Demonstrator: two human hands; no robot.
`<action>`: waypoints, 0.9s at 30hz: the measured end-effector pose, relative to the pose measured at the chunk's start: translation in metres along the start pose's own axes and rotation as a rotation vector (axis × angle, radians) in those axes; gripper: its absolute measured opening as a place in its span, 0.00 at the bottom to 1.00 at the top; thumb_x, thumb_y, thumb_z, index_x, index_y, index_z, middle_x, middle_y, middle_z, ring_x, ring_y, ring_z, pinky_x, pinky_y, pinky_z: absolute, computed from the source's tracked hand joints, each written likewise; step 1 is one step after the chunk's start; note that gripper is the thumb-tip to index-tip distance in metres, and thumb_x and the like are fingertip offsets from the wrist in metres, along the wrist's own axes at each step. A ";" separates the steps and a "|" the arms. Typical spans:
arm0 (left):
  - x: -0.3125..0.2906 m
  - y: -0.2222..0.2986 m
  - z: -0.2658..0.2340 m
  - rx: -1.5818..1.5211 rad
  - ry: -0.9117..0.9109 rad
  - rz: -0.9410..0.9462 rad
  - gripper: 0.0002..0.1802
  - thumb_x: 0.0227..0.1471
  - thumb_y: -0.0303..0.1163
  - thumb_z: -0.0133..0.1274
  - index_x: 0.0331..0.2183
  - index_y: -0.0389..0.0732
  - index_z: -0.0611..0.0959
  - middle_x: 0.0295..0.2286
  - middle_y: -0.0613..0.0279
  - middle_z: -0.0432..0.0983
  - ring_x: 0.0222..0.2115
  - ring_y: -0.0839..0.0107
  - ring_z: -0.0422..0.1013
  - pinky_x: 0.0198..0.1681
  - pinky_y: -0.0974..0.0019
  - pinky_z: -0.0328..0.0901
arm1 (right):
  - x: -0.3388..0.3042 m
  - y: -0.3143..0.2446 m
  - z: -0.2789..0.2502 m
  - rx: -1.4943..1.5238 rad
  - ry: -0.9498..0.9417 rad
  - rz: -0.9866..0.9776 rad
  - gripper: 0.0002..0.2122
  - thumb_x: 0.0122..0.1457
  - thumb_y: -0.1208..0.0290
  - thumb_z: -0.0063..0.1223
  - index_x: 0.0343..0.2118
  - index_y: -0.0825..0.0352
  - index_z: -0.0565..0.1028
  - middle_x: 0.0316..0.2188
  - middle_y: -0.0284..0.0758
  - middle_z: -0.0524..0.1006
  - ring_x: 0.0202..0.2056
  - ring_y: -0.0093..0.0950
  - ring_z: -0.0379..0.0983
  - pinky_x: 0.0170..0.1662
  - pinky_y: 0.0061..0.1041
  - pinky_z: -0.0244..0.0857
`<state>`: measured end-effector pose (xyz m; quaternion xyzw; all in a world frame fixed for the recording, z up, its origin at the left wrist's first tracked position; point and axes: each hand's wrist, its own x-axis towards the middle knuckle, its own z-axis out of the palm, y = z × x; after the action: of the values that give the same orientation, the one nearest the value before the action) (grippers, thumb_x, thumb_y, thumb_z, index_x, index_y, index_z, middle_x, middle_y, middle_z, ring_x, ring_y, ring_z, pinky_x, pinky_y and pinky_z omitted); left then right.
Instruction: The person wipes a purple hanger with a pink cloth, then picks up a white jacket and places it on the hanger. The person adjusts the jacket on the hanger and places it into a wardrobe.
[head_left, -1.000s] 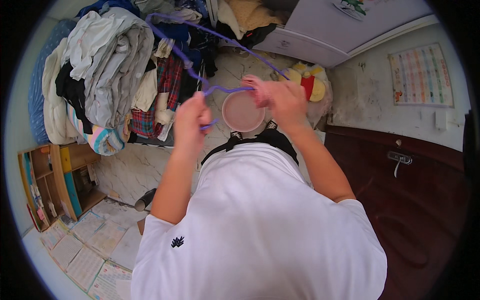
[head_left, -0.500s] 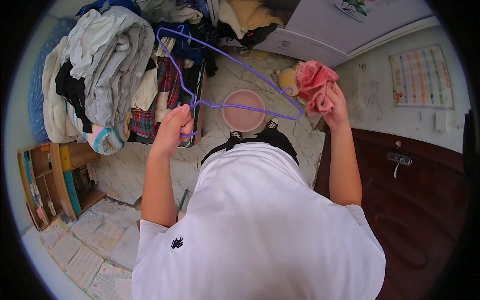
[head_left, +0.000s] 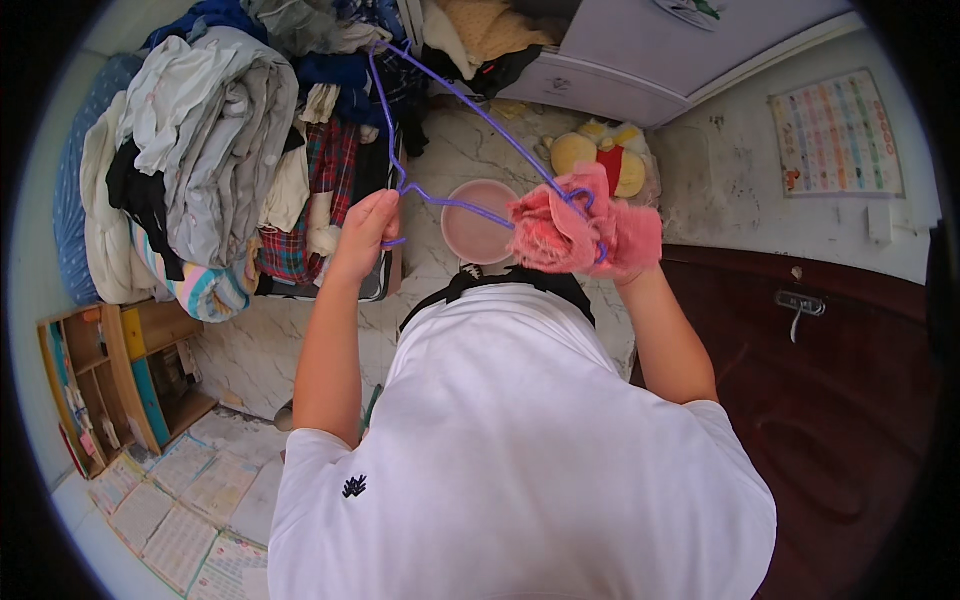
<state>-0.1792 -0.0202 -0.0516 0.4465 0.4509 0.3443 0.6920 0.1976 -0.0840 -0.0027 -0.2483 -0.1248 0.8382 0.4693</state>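
The left hand [head_left: 367, 235] gripped the hanger [head_left: 462, 204] at its neck, fingers curled around it, seemingly to steady it. The cloth [head_left: 550, 232], bunched at the hanger's right end, hid most of the right hand [head_left: 636, 279]; its fingers could not be told. Below stood the basin [head_left: 470, 240]. Half a second earlier, cloth and hanger were apart.
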 end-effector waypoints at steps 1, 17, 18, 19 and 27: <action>0.002 -0.005 -0.002 0.003 -0.016 0.011 0.20 0.69 0.45 0.47 0.26 0.46 0.71 0.19 0.75 0.60 0.20 0.83 0.55 0.23 0.75 0.52 | -0.005 0.002 0.006 -0.026 -0.049 -0.002 0.23 0.62 0.66 0.56 0.58 0.71 0.69 0.51 0.38 0.77 0.51 0.31 0.76 0.55 0.35 0.70; 0.093 -0.065 0.058 0.379 0.294 0.095 0.11 0.59 0.34 0.45 0.38 0.35 0.74 0.28 0.52 0.78 0.30 0.61 0.75 0.34 0.58 0.68 | 0.015 0.026 0.047 -0.036 -0.225 0.201 0.17 0.66 0.64 0.56 0.51 0.70 0.73 0.42 0.36 0.79 0.42 0.28 0.78 0.45 0.31 0.74; 0.096 -0.077 0.055 0.395 0.305 0.083 0.11 0.59 0.34 0.45 0.37 0.34 0.74 0.27 0.51 0.77 0.29 0.59 0.75 0.34 0.57 0.68 | 0.017 0.024 0.054 0.116 -0.271 0.179 0.18 0.64 0.64 0.58 0.52 0.70 0.73 0.41 0.37 0.78 0.42 0.31 0.78 0.45 0.33 0.74; 0.095 -0.072 0.060 0.422 0.303 0.079 0.12 0.58 0.34 0.45 0.36 0.34 0.74 0.27 0.50 0.77 0.29 0.58 0.75 0.34 0.56 0.68 | 0.018 0.025 0.050 0.193 -0.204 0.204 0.18 0.64 0.64 0.57 0.51 0.70 0.73 0.41 0.38 0.78 0.41 0.32 0.79 0.43 0.33 0.75; 0.101 -0.057 0.090 0.396 0.052 0.140 0.09 0.58 0.32 0.49 0.37 0.36 0.74 0.33 0.49 0.77 0.34 0.61 0.75 0.40 0.57 0.69 | 0.045 0.020 0.048 -0.107 -0.068 0.220 0.15 0.69 0.62 0.51 0.51 0.68 0.74 0.43 0.36 0.80 0.40 0.27 0.80 0.40 0.31 0.76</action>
<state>-0.0549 0.0198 -0.1190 0.5950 0.4951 0.3077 0.5533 0.1382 -0.0552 0.0161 -0.2566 -0.1570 0.8846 0.3563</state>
